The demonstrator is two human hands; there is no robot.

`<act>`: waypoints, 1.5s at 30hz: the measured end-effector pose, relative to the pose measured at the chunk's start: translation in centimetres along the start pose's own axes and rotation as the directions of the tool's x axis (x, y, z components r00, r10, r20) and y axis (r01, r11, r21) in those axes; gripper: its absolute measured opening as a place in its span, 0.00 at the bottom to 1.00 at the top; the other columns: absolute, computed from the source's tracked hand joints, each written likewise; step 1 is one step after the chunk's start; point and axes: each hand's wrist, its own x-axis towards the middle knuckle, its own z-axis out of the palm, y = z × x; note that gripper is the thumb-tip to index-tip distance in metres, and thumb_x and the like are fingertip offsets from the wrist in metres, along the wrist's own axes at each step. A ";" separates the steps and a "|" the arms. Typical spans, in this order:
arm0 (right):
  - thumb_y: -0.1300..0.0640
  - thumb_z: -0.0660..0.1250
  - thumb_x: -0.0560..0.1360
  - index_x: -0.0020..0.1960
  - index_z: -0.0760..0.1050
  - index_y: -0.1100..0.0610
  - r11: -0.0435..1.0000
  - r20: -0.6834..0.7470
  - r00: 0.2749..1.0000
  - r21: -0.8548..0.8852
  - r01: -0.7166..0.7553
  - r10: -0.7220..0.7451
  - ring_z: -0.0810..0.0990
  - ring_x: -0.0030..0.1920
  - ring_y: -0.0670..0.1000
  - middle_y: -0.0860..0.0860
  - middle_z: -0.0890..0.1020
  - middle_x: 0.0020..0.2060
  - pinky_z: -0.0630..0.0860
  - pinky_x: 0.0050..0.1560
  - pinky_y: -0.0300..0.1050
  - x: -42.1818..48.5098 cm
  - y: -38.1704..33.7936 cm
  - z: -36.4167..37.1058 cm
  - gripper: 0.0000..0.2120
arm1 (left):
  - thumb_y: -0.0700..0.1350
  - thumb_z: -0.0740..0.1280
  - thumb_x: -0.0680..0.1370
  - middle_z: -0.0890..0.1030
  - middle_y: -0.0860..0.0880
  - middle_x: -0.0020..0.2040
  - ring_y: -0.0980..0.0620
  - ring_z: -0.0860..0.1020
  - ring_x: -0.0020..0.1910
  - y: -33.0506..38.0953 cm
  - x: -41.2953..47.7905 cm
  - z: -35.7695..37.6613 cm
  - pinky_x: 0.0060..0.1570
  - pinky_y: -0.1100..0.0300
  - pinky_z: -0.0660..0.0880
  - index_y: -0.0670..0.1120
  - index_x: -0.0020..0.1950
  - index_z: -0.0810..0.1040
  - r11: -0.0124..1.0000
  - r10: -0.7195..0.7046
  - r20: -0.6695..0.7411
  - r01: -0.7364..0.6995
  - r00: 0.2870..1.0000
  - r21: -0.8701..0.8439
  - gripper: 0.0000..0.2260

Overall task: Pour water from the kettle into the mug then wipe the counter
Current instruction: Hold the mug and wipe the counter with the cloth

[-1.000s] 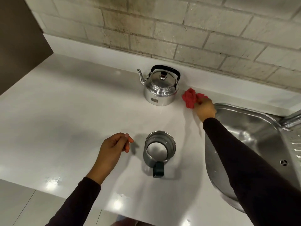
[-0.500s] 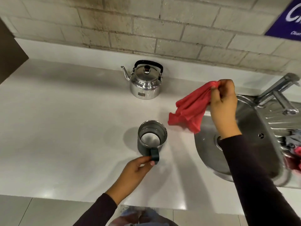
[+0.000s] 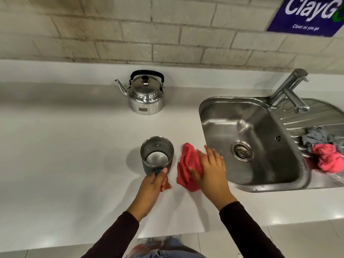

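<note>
Head view, as I read it from my station. The mug (image 3: 157, 155), steel-lined with a dark outer wall, stands upright on the white counter (image 3: 61, 149) near the middle of the frame, its handle turned to 6 o'clock. The left hand (image 3: 151, 185) closes around that handle, thumb tip against the mug's lower wall. I see a pale reflective surface deep inside the mug but cannot tell if it is water or bare metal.

Just beside the mug at 3 o'clock lies the red cloth (image 3: 187, 167), crumpled and flat on the counter, apart from the mug. The right hand (image 3: 210, 169) rests on it palm down, fingers extended and slightly spread, pressing the cloth to the surface.

At 12 o'clock from the mug, well apart and near the back wall, sits the kettle (image 3: 147, 94), upright, lid on, black handle raised, spout pointing to 9 o'clock.

At 3 o'clock beyond the cloth is the steel sink (image 3: 260, 168), with its tap (image 3: 287, 90) at the basin's 1 o'clock. On the drainboard at the far right lie a grey rag (image 3: 314, 136) and a pink rag (image 3: 327, 159), touching. A blue sign (image 3: 307, 13) hangs on the brick wall at 1 o'clock.
</note>
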 end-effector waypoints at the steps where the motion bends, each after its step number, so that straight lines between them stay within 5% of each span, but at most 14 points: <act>1: 0.42 0.63 0.74 0.72 0.65 0.51 0.998 0.036 0.998 -0.007 0.056 -0.056 0.59 0.74 0.62 0.55 0.64 0.74 0.53 0.73 0.62 -0.2 0.4 0.6 0.29 | 0.48 0.57 0.80 0.64 0.54 0.22 0.58 0.69 0.25 0.0 0.0 -0.3 0.43 0.62 0.75 0.53 0.23 0.64 1.000 0.000 0.001 0.000 1.000 0.004 0.24; 6: 0.30 0.60 0.68 0.75 0.56 0.42 0.997 0.191 0.980 0.044 0.055 -0.063 0.42 0.77 0.59 0.49 0.50 0.78 0.40 0.74 0.59 0.8 0.1 3.8 0.39 | 0.50 0.58 0.80 0.66 0.53 0.22 0.58 0.73 0.27 1.5 0.1 -2.3 0.43 0.63 0.75 0.52 0.23 0.63 0.991 0.018 0.001 -0.018 1.000 0.135 0.24; 10: 0.49 0.60 0.74 0.77 0.52 0.47 0.993 0.135 0.987 0.086 0.079 -0.090 0.46 0.78 0.57 0.51 0.54 0.78 0.42 0.75 0.59 3.6 -0.6 5.5 0.33 | 0.54 0.59 0.77 0.68 0.53 0.23 0.60 0.75 0.27 3.1 0.2 -3.8 0.51 0.54 0.76 0.52 0.23 0.64 0.989 0.023 0.004 -0.023 1.000 0.147 0.22; 15: 0.63 0.58 0.78 0.75 0.61 0.51 0.902 0.127 0.987 0.430 0.033 -0.097 0.54 0.77 0.53 0.50 0.64 0.75 0.43 0.76 0.57 7.1 -2.6 4.9 0.26 | 0.51 0.58 0.78 0.67 0.53 0.22 0.59 0.71 0.25 4.3 0.4 -5.2 0.44 0.61 0.75 0.53 0.23 0.64 0.992 0.053 -0.011 -0.052 0.999 0.119 0.23; 18: 0.63 0.58 0.77 0.74 0.63 0.51 0.867 0.195 0.932 0.461 0.189 -0.307 0.54 0.77 0.51 0.48 0.63 0.75 0.42 0.76 0.58 5.6 -4.7 5.8 0.26 | 0.47 0.57 0.81 0.65 0.53 0.21 0.58 0.68 0.24 4.6 0.6 -5.8 0.45 0.59 0.75 0.52 0.22 0.63 0.993 0.059 -0.029 -0.055 0.998 0.100 0.25; 22: 0.51 0.58 0.73 0.75 0.58 0.45 0.877 0.219 0.857 0.242 0.415 -0.466 0.51 0.77 0.52 0.46 0.57 0.77 0.42 0.73 0.62 1.4 -4.2 7.0 0.31 | 0.45 0.57 0.81 0.65 0.54 0.22 0.58 0.68 0.24 4.9 0.7 -6.3 0.46 0.57 0.76 0.53 0.22 0.63 0.995 0.059 -0.052 -0.055 0.997 0.080 0.25; 25: 0.51 0.57 0.73 0.76 0.56 0.45 0.946 0.200 0.926 0.111 0.304 -0.321 0.49 0.77 0.54 0.46 0.56 0.77 0.43 0.71 0.69 2.2 -1.7 6.4 0.31 | 0.46 0.57 0.81 0.66 0.53 0.21 0.60 0.71 0.23 5.1 0.5 -6.7 0.50 0.53 0.76 0.52 0.22 0.64 0.995 0.042 -0.049 -0.037 0.998 0.093 0.25; 29: 0.54 0.56 0.78 0.77 0.53 0.48 0.989 0.134 0.988 0.138 0.059 -0.077 0.49 0.77 0.54 0.48 0.56 0.77 0.42 0.74 0.62 7.6 -2.9 6.0 0.28 | 0.46 0.57 0.81 0.66 0.53 0.21 0.60 0.71 0.23 5.5 0.0 -7.0 0.52 0.50 0.75 0.52 0.21 0.63 0.995 0.035 -0.052 -0.030 0.998 0.095 0.25; 33: 0.55 0.56 0.78 0.75 0.58 0.50 0.956 0.161 0.974 0.271 0.110 -0.157 0.56 0.76 0.55 0.51 0.62 0.76 0.45 0.75 0.58 10.1 -7.6 7.2 0.26 | 0.47 0.58 0.80 0.66 0.53 0.21 0.60 0.72 0.23 6.1 -0.9 -7.2 0.51 0.49 0.76 0.52 0.21 0.63 0.993 0.056 -0.058 -0.050 0.997 0.109 0.25; 35: 0.58 0.58 0.75 0.70 0.67 0.56 0.912 0.255 0.947 0.403 0.083 -0.198 0.69 0.69 0.56 0.57 0.72 0.68 0.57 0.73 0.60 9.0 -9.9 7.6 0.23 | 0.48 0.59 0.79 0.65 0.53 0.20 0.59 0.71 0.22 6.4 -1.1 -7.3 0.50 0.50 0.76 0.52 0.21 0.63 0.992 0.068 -0.064 -0.061 0.996 0.106 0.24; 38: 0.63 0.63 0.71 0.57 0.75 0.59 0.824 0.396 0.835 0.555 0.113 -0.381 0.79 0.42 0.48 0.56 0.80 0.44 0.75 0.51 0.51 5.4 -11.7 7.5 0.15 | 0.45 0.57 0.81 0.64 0.53 0.21 0.57 0.67 0.23 6.6 -1.2 -7.4 0.43 0.56 0.75 0.52 0.22 0.61 0.989 0.106 -0.068 -0.098 0.992 0.106 0.25; 41: 0.58 0.66 0.72 0.66 0.73 0.52 0.738 0.335 0.667 0.427 0.522 -0.665 0.70 0.67 0.54 0.53 0.76 0.66 0.56 0.70 0.54 2.3 -9.9 7.5 0.22 | 0.44 0.57 0.81 0.64 0.53 0.20 0.57 0.69 0.23 6.6 -1.0 -7.6 0.38 0.61 0.72 0.52 0.22 0.62 0.987 0.117 -0.063 -0.109 0.991 0.115 0.26; 43: 0.53 0.65 0.75 0.74 0.62 0.49 0.697 0.357 0.599 0.373 0.612 -0.717 0.56 0.76 0.56 0.49 0.63 0.75 0.45 0.72 0.56 0.6 -7.4 7.1 0.28 | 0.45 0.58 0.80 0.65 0.53 0.21 0.57 0.69 0.23 6.4 -0.8 -7.6 0.41 0.57 0.72 0.52 0.22 0.63 0.989 0.113 -0.051 -0.107 0.992 0.103 0.25; 45: 0.50 0.63 0.76 0.74 0.61 0.48 0.714 0.362 0.615 0.356 0.603 -0.700 0.54 0.77 0.53 0.47 0.59 0.76 0.46 0.75 0.57 -0.5 -4.5 6.5 0.28 | 0.50 0.60 0.77 0.65 0.53 0.21 0.56 0.69 0.23 6.0 -0.5 -7.5 0.45 0.52 0.74 0.52 0.22 0.63 0.990 0.098 -0.032 -0.094 0.995 0.104 0.22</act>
